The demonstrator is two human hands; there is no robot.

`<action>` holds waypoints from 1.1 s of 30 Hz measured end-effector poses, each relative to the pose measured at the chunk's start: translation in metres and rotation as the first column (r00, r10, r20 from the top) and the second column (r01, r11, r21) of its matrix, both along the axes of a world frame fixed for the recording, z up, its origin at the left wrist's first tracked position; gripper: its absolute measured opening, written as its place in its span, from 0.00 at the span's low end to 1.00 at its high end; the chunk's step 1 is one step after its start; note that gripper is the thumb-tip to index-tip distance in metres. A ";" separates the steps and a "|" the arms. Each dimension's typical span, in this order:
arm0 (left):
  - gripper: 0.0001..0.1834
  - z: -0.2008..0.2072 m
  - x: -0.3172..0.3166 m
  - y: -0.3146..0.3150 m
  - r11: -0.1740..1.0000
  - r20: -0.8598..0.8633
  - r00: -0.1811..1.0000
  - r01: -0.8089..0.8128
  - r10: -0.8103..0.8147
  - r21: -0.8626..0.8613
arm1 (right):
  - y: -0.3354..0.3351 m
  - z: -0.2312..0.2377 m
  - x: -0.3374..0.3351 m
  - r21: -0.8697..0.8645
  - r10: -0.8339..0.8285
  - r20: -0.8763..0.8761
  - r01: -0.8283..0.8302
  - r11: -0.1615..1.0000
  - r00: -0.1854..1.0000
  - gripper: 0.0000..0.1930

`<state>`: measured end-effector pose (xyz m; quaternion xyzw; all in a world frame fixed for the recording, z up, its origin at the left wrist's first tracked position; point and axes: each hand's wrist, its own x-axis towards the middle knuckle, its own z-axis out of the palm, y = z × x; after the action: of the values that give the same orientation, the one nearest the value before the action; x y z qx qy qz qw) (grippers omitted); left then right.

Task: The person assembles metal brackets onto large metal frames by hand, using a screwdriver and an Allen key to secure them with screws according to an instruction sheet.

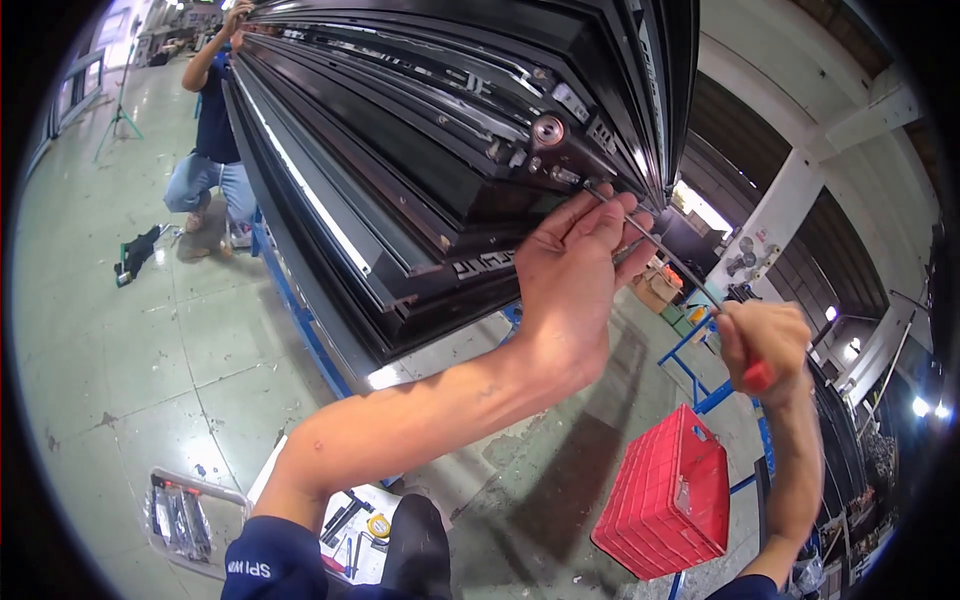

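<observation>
A long screwdriver point(683, 268) slants from my right hand up to the corner of a black metal frame assembly point(400, 205). My right hand point(768, 342) is closed around its handle, and the red end shows below the fist. The fingers of my left hand point(590, 240) are pinched around the shaft near its tip, close against the frame. Just above them, a dark hinge-like arm carries a round metal fitting point(548, 130). Where the tip meets the hardware is hidden by my left fingers.
Blue supports point(310, 345) stand under the frame. A red plastic crate point(650, 500) is at lower right. Below my left arm are a tape measure point(378, 526) and a clear tray point(190, 520) of bagged parts. Another person point(215, 140) crouches at the frame's far end; a power tool point(135, 255) lies nearby.
</observation>
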<state>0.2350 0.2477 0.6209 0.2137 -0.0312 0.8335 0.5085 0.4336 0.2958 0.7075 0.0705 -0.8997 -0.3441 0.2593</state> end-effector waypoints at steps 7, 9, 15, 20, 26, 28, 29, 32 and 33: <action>0.10 0.011 -0.001 0.009 1.000 -0.132 0.991 -0.029 0.030 0.008 | -0.045 0.044 -0.030 0.704 -0.104 0.178 -0.053 0.709 0.978 0.25; 0.10 0.013 -0.003 0.009 1.000 -0.126 0.992 -0.026 0.026 0.004 | -0.052 0.035 -0.028 0.629 -0.053 0.077 -0.008 0.777 0.996 0.46; 0.12 -0.009 -0.007 0.026 0.983 -0.082 0.997 0.017 -0.002 0.184 | -0.038 -0.042 -0.002 -0.542 -0.204 -0.827 -0.646 0.538 0.525 0.48; 0.17 -0.013 -0.002 0.029 0.920 -0.059 0.995 0.092 -0.075 0.380 | -0.054 -0.039 0.014 -0.977 -0.385 -0.163 -0.202 -0.063 0.908 0.40; 0.19 -0.010 0.006 0.028 0.899 -0.014 0.998 0.064 -0.064 0.432 | -0.035 -0.033 0.005 -0.913 -0.293 -0.249 -0.123 0.388 0.923 0.10; 0.17 -0.007 0.010 0.022 0.980 -0.060 0.997 0.050 -0.040 0.195 | -0.037 -0.034 0.001 -0.217 -0.174 -0.390 0.093 0.972 0.904 0.11; 0.17 -0.007 0.010 0.023 0.980 -0.058 0.997 0.051 -0.040 0.193 | -0.019 -0.028 0.001 0.223 0.068 -0.236 -0.014 0.975 0.969 0.09; 0.15 -0.006 0.007 0.027 0.997 -0.227 0.971 -0.067 0.075 0.039 | -0.036 -0.032 0.010 0.255 0.023 0.095 -0.047 0.966 0.995 0.08; 0.15 -0.006 0.005 0.028 0.993 -0.213 0.972 -0.080 0.097 0.087 | -0.035 -0.038 0.010 0.470 0.100 0.119 -0.145 0.870 0.988 0.07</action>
<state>0.2405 0.2757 0.6151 0.3240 0.0018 0.8254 0.4624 0.4439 0.2603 0.6700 0.2048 -0.7915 -0.5345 0.2141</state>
